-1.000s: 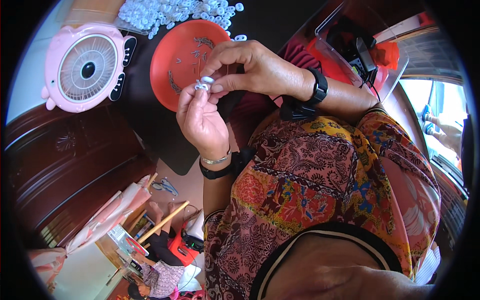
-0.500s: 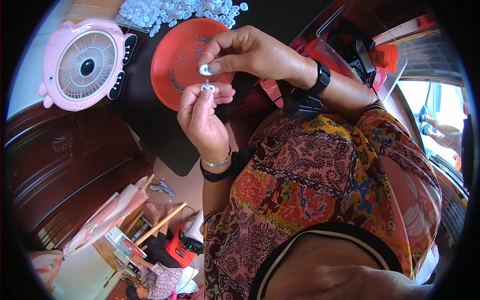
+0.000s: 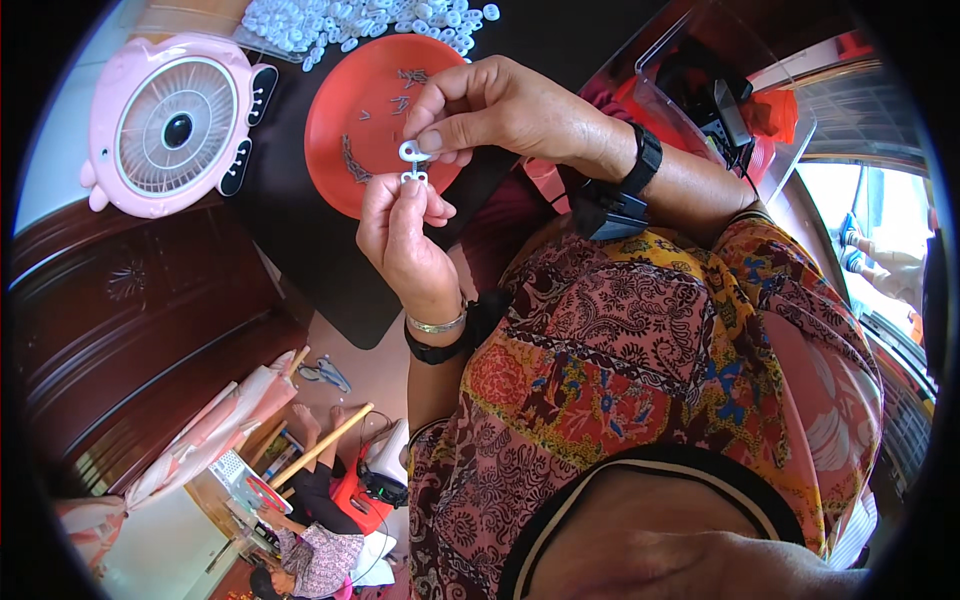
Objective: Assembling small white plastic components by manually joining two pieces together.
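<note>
My left hand [image 3: 408, 245] pinches a small white plastic piece [image 3: 413, 178] between thumb and fingers, with a short metal pin [image 3: 415, 166] standing up from it. Just above, my right hand [image 3: 490, 115] grips a white oval piece with a hole [image 3: 410, 152] by its edge. The oval piece is right at the pin's upper end; whether the pin has entered it I cannot tell. Both hands are over the near right part of a red plate [image 3: 325, 125], which bears several small metal pins [image 3: 352, 160] in loose clusters.
Behind the plate lies a heap of small white plastic pieces [image 3: 330, 25] on the black table [image 3: 345, 285]. A pink fan [image 3: 105, 130] stands at the left. To the right is a clear plastic bin [image 3: 800, 125] with dark items. Another person [image 3: 320, 555] sits at the lower left.
My right hand has brought the oval piece down to the metal pin, closing the gap between the two white pieces. The fingers of my left hand have curled in slightly.
</note>
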`<state>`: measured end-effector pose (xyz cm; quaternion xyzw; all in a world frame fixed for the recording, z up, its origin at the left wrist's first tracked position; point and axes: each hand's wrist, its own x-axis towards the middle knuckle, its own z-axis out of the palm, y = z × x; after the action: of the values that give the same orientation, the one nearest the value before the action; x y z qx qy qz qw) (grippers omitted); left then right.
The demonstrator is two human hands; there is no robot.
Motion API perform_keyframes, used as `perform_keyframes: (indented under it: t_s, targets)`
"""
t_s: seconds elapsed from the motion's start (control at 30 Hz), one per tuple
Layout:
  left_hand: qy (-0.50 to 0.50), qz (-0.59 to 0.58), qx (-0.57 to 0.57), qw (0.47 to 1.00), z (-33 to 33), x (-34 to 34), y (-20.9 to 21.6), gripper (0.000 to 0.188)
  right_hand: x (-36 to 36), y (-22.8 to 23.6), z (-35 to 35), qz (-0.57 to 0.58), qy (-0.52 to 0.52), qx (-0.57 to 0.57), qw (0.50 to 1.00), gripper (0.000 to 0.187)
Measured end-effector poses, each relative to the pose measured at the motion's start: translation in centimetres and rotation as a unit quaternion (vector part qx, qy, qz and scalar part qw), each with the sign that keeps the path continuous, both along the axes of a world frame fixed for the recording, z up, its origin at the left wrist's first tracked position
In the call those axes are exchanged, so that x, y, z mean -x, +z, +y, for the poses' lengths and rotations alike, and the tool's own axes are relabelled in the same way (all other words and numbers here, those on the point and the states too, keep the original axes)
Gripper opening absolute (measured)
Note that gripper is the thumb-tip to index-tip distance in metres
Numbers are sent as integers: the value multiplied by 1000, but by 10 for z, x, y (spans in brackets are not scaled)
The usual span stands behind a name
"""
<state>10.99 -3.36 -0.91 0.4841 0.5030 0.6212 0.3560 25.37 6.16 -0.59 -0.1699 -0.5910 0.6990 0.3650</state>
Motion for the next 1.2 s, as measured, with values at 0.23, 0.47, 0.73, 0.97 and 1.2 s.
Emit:
perform_keyframes:
  t_s: [0.23,0.47,0.73,0.97,1.2]
  targets:
    - [14,3,8,1000,-2,-3,1,15,2,-2,-4,16,-33,-68,997,13]
    - [29,-17,12,999,-2,-4,0,14,3,-1,-11,-32,-72,-120,990,12]
    - [44,5,23,999,-4,-8,1,15,2,-4,-9,-28,-60,-134,989,12]
    - [45,17,17,999,-3,-8,-2,19,4,-5,-14,-19,-49,-131,990,12]
    - [27,-29,19,999,-5,-5,-2,18,5,-9,-15,-14,-35,-126,991,14]
